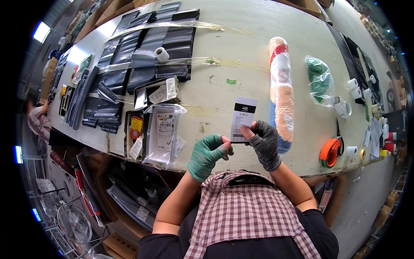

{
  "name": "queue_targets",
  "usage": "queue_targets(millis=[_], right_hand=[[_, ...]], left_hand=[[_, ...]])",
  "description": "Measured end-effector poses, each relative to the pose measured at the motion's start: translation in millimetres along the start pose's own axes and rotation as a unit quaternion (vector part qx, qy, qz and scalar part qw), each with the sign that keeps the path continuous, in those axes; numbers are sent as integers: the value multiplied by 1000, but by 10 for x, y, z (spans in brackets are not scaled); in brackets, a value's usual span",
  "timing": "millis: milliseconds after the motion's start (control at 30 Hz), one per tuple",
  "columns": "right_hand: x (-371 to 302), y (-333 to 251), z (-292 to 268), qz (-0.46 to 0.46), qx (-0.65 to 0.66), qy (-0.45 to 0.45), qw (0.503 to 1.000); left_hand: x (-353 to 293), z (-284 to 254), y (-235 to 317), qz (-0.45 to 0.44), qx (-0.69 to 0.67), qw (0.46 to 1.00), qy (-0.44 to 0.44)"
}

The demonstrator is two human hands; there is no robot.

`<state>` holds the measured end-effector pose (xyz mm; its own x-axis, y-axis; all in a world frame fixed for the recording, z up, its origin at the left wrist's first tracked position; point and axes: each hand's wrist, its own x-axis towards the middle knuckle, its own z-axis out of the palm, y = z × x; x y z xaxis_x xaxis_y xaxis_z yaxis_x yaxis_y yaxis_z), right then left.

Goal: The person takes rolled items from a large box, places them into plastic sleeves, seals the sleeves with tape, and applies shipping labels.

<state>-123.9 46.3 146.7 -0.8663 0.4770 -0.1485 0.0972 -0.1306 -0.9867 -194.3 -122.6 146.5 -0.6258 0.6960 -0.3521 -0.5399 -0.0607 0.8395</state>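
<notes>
My right hand (264, 144), in a dark grey fingerless glove, grips a white printed card (244, 113) with a black band near its top. The thumb lies across the card's face, and the card stands upright above the near table edge. My left hand (208, 155), in a green fingerless glove, is closed, thumb and forefinger pinched at the card's lower left corner. Just beyond my right hand lies a long rolled bundle (282, 93) in clear wrap, peach, white, red and blue.
Stacks of black plastic bags (148, 52) lie far left under clear tape. An open box (159, 134) holding labels sits left of my hands. On the right are a green item in clear plastic (320, 80), an orange tape roll (330, 152) and several white rolls (354, 88). Another person (39, 121) is far left.
</notes>
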Motion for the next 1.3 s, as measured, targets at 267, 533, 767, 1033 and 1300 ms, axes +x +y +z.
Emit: queue_targets(millis=[267, 533, 767, 1033, 1300], right_hand=[[-112, -192, -22, -385, -311, -61, 867], [-179, -226, -120, -331, -281, -74, 898], [-177, -286, -204, -261, -250, -114, 926], [-228, -292, -248, -101, -136, -145, 975], [-167, -18, -378, 74, 125, -194, 970]], left_hand=[[-72, 105, 54, 30, 27, 998, 48], [-118, 247, 71, 77, 139, 985, 73], [-158, 284, 75, 161, 282, 942, 84], [-208, 302, 25, 158, 263, 950, 63], [-140, 366, 29, 61, 50, 996, 46]])
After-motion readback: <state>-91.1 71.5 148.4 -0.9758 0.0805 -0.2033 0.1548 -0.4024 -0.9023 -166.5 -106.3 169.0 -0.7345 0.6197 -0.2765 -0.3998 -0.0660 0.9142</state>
